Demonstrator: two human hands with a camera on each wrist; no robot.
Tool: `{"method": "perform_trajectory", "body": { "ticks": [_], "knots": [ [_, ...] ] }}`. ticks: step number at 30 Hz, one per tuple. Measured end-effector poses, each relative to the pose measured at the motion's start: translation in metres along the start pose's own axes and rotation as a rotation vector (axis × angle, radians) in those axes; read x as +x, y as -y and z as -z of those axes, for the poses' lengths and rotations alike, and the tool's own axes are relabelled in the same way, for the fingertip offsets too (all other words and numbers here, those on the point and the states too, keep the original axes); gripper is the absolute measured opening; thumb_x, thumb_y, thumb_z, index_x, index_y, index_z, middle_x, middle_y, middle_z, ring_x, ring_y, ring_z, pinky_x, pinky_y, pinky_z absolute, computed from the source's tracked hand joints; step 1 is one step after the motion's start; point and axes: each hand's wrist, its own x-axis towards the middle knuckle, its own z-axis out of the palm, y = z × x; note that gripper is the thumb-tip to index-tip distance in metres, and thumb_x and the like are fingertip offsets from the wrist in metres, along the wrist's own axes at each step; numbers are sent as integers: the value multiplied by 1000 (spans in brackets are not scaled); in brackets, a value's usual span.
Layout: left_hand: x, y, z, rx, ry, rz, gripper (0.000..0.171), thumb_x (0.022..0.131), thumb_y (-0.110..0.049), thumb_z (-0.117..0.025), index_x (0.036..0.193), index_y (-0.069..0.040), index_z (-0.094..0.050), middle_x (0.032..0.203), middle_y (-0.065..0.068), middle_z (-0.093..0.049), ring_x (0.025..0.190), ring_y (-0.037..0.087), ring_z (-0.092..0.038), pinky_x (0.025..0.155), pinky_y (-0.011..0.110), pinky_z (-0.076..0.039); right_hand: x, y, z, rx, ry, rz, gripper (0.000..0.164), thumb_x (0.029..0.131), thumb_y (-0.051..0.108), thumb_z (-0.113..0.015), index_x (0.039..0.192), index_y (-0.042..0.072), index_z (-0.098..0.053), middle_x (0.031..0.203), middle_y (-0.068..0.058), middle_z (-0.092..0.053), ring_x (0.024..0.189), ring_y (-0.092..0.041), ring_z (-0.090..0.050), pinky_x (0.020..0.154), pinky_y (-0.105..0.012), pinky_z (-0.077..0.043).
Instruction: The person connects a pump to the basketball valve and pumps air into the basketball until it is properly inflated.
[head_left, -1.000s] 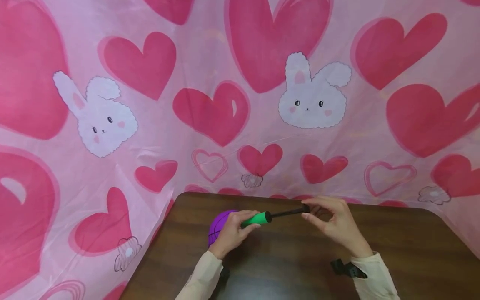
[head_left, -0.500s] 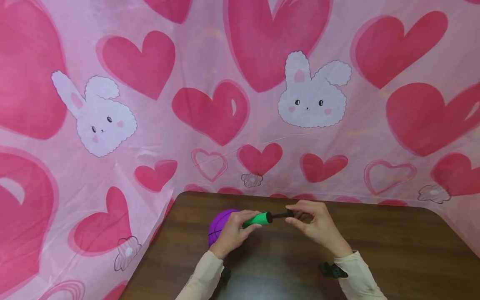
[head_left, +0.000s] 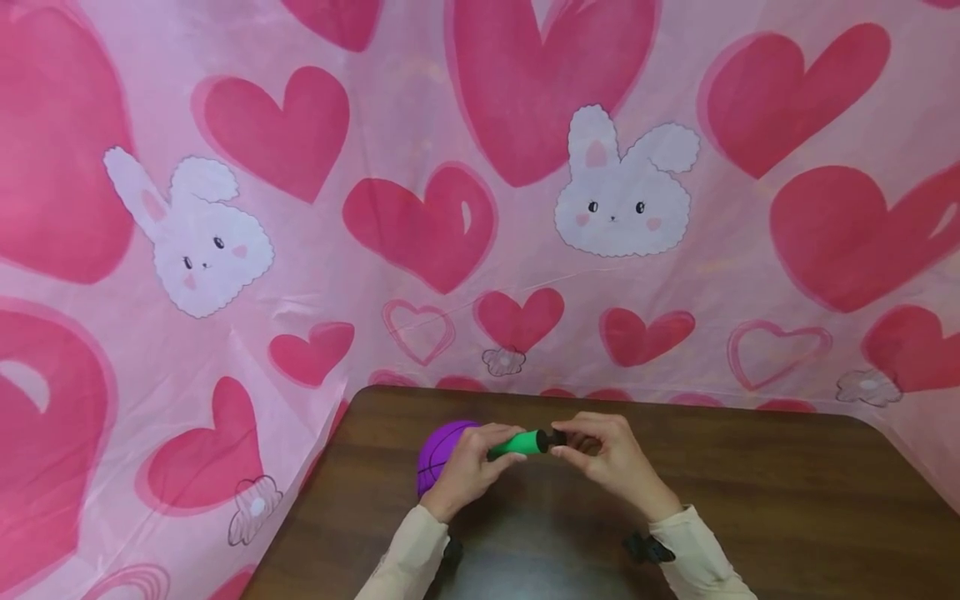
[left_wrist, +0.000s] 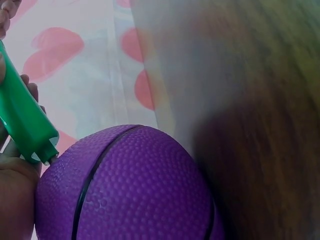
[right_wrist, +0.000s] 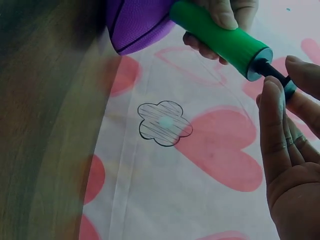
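Note:
A green hand pump [head_left: 520, 443] lies across the grip of my left hand [head_left: 468, 467], whose fingers and thumb wrap its barrel. In the left wrist view, a thin metal tip at the pump's end meets a purple ball [left_wrist: 145, 185] with black seams and a pebbled surface. My right hand [head_left: 618, 462] pinches the black handle [right_wrist: 288, 89] at the opposite end between thumb and fingers. Only a short length of the black rod [right_wrist: 268, 68] shows between barrel and handle. Part of the ball is hidden behind my left hand in the head view.
The ball is on a dark brown wooden table [head_left: 787, 500]. Behind and to the left hangs a pink cloth [head_left: 525, 250] printed with hearts and rabbits. Dark wrist straps show at both sleeves.
My right hand has moved left, pushing the black handle toward the green barrel, so less of the rod shows. The left hand and ball have stayed nearly still.

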Motion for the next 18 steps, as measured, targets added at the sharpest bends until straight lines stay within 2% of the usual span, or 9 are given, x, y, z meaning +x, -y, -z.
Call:
{"method": "perform_trajectory", "body": {
  "ticks": [9,18],
  "knots": [
    [0,0,0,19,-13,-37,36,88,-14,-83,123,-8,-76,117,5,-79,104,18,-76,92,34,-62,-1,3,3,-46,32,-39,28,80,7,-89,107,8,-80,84,-1,-76,67,0,-64,59,-19,-58],
    [0,3,1,20,-12,-38,37,90,-19,-81,126,-10,-76,118,3,-79,106,16,-76,94,33,-62,1,5,5,-91,39,0,31,78,2,-89,106,10,-79,85,0,-76,67,1,-65,60,-17,-57]
  ]
}}
